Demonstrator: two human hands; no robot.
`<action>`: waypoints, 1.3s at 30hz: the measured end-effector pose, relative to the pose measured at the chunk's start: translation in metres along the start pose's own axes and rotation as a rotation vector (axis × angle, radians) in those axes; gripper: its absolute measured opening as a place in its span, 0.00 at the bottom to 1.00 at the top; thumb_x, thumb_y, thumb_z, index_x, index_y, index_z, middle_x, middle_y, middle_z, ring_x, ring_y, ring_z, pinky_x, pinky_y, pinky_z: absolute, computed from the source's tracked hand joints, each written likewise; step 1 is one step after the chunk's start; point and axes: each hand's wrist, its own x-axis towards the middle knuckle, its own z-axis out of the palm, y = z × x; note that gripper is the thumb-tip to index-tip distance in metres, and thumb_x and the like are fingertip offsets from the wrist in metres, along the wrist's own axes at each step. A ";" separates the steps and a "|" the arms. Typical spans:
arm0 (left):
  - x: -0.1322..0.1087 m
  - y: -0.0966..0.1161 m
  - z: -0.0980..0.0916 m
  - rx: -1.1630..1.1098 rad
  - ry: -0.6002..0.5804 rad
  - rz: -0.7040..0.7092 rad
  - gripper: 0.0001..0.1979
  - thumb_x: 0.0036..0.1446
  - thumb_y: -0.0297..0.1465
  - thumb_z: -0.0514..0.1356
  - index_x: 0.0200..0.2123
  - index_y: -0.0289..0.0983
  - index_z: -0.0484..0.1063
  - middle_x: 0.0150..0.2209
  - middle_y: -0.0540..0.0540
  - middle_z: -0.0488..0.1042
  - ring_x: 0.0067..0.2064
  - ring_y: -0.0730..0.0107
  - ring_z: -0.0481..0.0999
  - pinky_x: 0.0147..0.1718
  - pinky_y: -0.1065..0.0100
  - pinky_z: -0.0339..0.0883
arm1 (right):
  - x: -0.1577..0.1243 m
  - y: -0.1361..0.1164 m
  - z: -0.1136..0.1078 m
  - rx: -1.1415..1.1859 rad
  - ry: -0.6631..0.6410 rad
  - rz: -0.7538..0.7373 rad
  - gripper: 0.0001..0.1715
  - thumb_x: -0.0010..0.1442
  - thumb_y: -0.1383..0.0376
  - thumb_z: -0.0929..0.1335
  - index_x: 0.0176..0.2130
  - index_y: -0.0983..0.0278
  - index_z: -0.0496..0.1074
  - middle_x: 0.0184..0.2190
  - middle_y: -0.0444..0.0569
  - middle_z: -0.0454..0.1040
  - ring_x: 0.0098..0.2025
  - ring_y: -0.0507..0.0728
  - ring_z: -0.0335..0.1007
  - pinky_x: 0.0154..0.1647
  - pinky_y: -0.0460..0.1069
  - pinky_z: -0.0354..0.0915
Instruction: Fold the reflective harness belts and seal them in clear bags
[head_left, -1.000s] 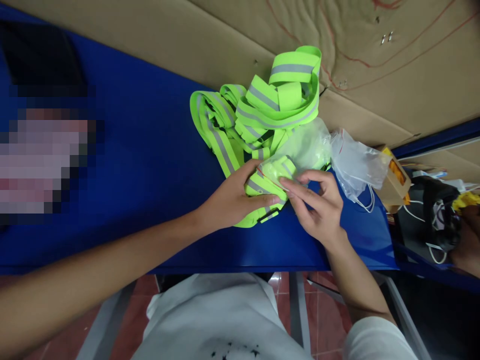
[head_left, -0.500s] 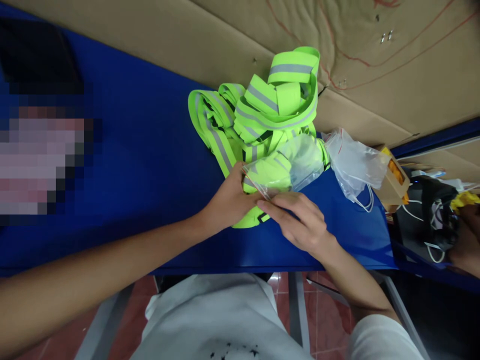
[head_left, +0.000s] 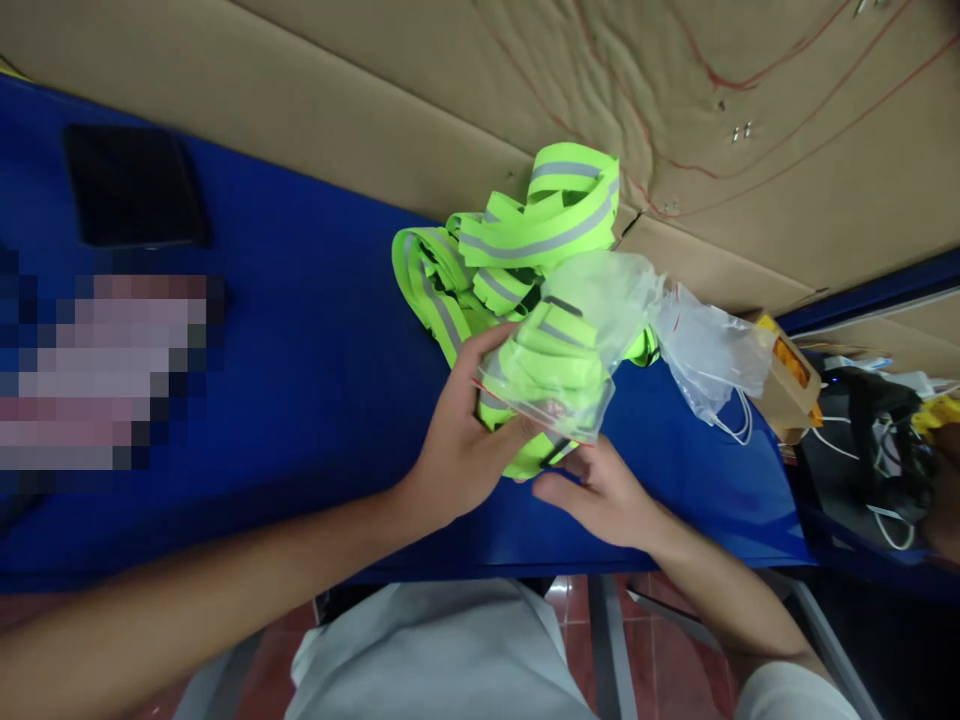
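A clear zip bag (head_left: pixel 621 300) with a red line along its near edge has a folded neon-yellow reflective strap (head_left: pixel 551 355) inside. My left hand (head_left: pixel 465 440) grips the bag at its left and near side, thumb across the front. Close by the bag's lower right corner is my right hand (head_left: pixel 607 495), thumb apart from the fingers, whose tips are partly hidden by the bag edge. Behind the bag lies a heap of neon-yellow reflective straps (head_left: pixel 536 235) with grey stripes and black fittings.
More clear plastic bags (head_left: pixel 709 345) lie to the right, beside a small cardboard box (head_left: pixel 787 385). A dark flat object (head_left: pixel 135 185) rests at the left of the blue table (head_left: pixel 300 330), near a pixelated patch. Brown cardboard (head_left: pixel 337 110) lines the back.
The bag's near edge has come down and turned toward me. My right hand has left its pinch on that edge and moved lower; my left hand still holds the bag.
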 end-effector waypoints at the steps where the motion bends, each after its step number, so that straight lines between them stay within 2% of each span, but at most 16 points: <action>1: -0.002 -0.001 -0.001 -0.024 -0.048 0.008 0.32 0.57 0.38 0.70 0.61 0.45 0.60 0.59 0.43 0.72 0.59 0.57 0.74 0.57 0.60 0.71 | 0.001 0.001 0.003 0.017 0.033 0.014 0.18 0.65 0.54 0.73 0.52 0.58 0.76 0.44 0.48 0.82 0.45 0.58 0.82 0.48 0.52 0.80; 4: -0.002 -0.001 -0.006 -0.155 -0.223 -0.016 0.36 0.56 0.42 0.71 0.62 0.47 0.58 0.60 0.43 0.70 0.60 0.55 0.74 0.55 0.58 0.73 | 0.003 0.002 0.000 0.022 0.187 -0.009 0.12 0.64 0.55 0.74 0.45 0.59 0.79 0.43 0.47 0.83 0.46 0.60 0.82 0.53 0.54 0.78; 6: 0.003 0.003 -0.011 -0.223 -0.288 -0.053 0.36 0.51 0.47 0.74 0.56 0.47 0.61 0.58 0.44 0.72 0.60 0.53 0.75 0.52 0.58 0.74 | 0.004 0.003 -0.007 0.001 0.194 -0.031 0.12 0.64 0.57 0.74 0.45 0.60 0.80 0.42 0.47 0.84 0.47 0.60 0.82 0.54 0.55 0.78; 9: 0.013 0.013 -0.015 -0.248 -0.251 -0.117 0.34 0.44 0.48 0.77 0.44 0.44 0.60 0.48 0.47 0.77 0.51 0.56 0.79 0.41 0.63 0.75 | 0.002 0.004 -0.017 -0.130 0.133 -0.046 0.13 0.65 0.60 0.74 0.49 0.60 0.79 0.45 0.48 0.83 0.49 0.61 0.82 0.52 0.54 0.78; 12: 0.021 0.017 -0.013 -0.227 -0.183 -0.168 0.35 0.43 0.42 0.78 0.47 0.44 0.61 0.47 0.49 0.78 0.48 0.59 0.81 0.40 0.65 0.75 | 0.001 0.005 -0.016 -0.158 0.062 -0.031 0.11 0.64 0.62 0.74 0.47 0.61 0.78 0.43 0.47 0.84 0.46 0.59 0.82 0.49 0.52 0.78; 15: 0.022 0.012 -0.008 -0.230 -0.254 -0.228 0.34 0.47 0.40 0.76 0.54 0.41 0.66 0.48 0.45 0.80 0.48 0.57 0.81 0.42 0.64 0.76 | 0.003 0.005 -0.011 -0.017 0.107 0.033 0.11 0.62 0.58 0.76 0.42 0.62 0.79 0.37 0.47 0.83 0.38 0.57 0.82 0.41 0.50 0.79; 17: 0.021 0.005 -0.004 -0.246 -0.343 -0.266 0.28 0.52 0.42 0.73 0.52 0.38 0.71 0.46 0.43 0.81 0.46 0.57 0.81 0.42 0.63 0.76 | 0.007 0.005 -0.010 0.101 0.183 0.089 0.15 0.58 0.55 0.78 0.38 0.63 0.78 0.32 0.45 0.82 0.31 0.56 0.81 0.33 0.50 0.79; 19: 0.019 -0.001 -0.001 -0.277 -0.384 -0.295 0.25 0.55 0.43 0.71 0.51 0.36 0.74 0.45 0.42 0.82 0.45 0.56 0.82 0.41 0.62 0.76 | 0.011 0.003 -0.010 0.232 0.253 0.154 0.18 0.54 0.54 0.80 0.35 0.63 0.78 0.29 0.44 0.81 0.27 0.55 0.78 0.31 0.50 0.78; 22: 0.017 -0.005 0.002 -0.328 -0.353 -0.317 0.28 0.53 0.44 0.73 0.52 0.35 0.76 0.48 0.41 0.82 0.48 0.55 0.81 0.44 0.63 0.76 | 0.015 -0.002 -0.010 0.408 0.322 0.217 0.20 0.52 0.52 0.81 0.35 0.62 0.77 0.28 0.44 0.80 0.27 0.54 0.77 0.33 0.49 0.78; 25: 0.017 -0.005 0.002 -0.374 -0.289 -0.342 0.30 0.49 0.43 0.76 0.52 0.36 0.77 0.52 0.41 0.82 0.52 0.55 0.80 0.48 0.64 0.74 | 0.014 -0.006 -0.009 0.474 0.293 0.186 0.21 0.51 0.52 0.82 0.37 0.60 0.77 0.30 0.43 0.80 0.30 0.52 0.77 0.36 0.48 0.77; 28: 0.017 -0.004 0.001 -0.420 -0.220 -0.383 0.30 0.49 0.43 0.76 0.52 0.36 0.77 0.51 0.41 0.82 0.51 0.55 0.81 0.46 0.64 0.75 | 0.011 -0.001 -0.011 0.245 0.294 0.136 0.23 0.52 0.55 0.81 0.43 0.59 0.75 0.33 0.43 0.80 0.32 0.54 0.77 0.37 0.49 0.77; 30: 0.016 -0.004 0.001 -0.418 -0.193 -0.402 0.30 0.48 0.42 0.76 0.53 0.36 0.77 0.52 0.41 0.82 0.51 0.54 0.81 0.48 0.63 0.75 | 0.010 0.005 -0.015 -0.065 0.395 0.081 0.24 0.50 0.56 0.82 0.41 0.60 0.72 0.31 0.42 0.76 0.31 0.53 0.74 0.34 0.49 0.74; 32: 0.013 -0.003 0.003 -0.387 -0.203 -0.413 0.30 0.48 0.40 0.77 0.53 0.37 0.77 0.52 0.42 0.82 0.53 0.54 0.81 0.52 0.61 0.74 | 0.010 0.010 -0.020 -0.280 0.532 -0.023 0.29 0.48 0.57 0.82 0.41 0.59 0.68 0.33 0.42 0.73 0.32 0.53 0.71 0.33 0.48 0.71; 34: 0.009 -0.004 0.006 -0.364 -0.234 -0.423 0.29 0.50 0.39 0.76 0.53 0.37 0.77 0.53 0.43 0.82 0.56 0.53 0.79 0.56 0.59 0.72 | 0.013 0.011 -0.023 -0.297 0.618 -0.134 0.33 0.49 0.57 0.82 0.46 0.59 0.65 0.40 0.45 0.72 0.39 0.54 0.72 0.37 0.48 0.71; 36: 0.006 -0.005 0.008 -0.344 -0.260 -0.432 0.27 0.53 0.39 0.74 0.54 0.38 0.77 0.55 0.44 0.81 0.59 0.53 0.78 0.59 0.58 0.70 | 0.017 0.009 -0.023 -0.241 0.603 -0.180 0.33 0.53 0.57 0.80 0.51 0.58 0.64 0.44 0.48 0.71 0.42 0.55 0.72 0.40 0.49 0.71; 39: 0.000 -0.010 0.011 -0.299 -0.299 -0.432 0.21 0.57 0.38 0.71 0.52 0.37 0.77 0.56 0.44 0.80 0.60 0.54 0.77 0.62 0.57 0.67 | 0.020 0.004 -0.017 -0.276 0.570 -0.145 0.29 0.55 0.57 0.78 0.50 0.58 0.63 0.40 0.46 0.69 0.38 0.54 0.69 0.37 0.49 0.69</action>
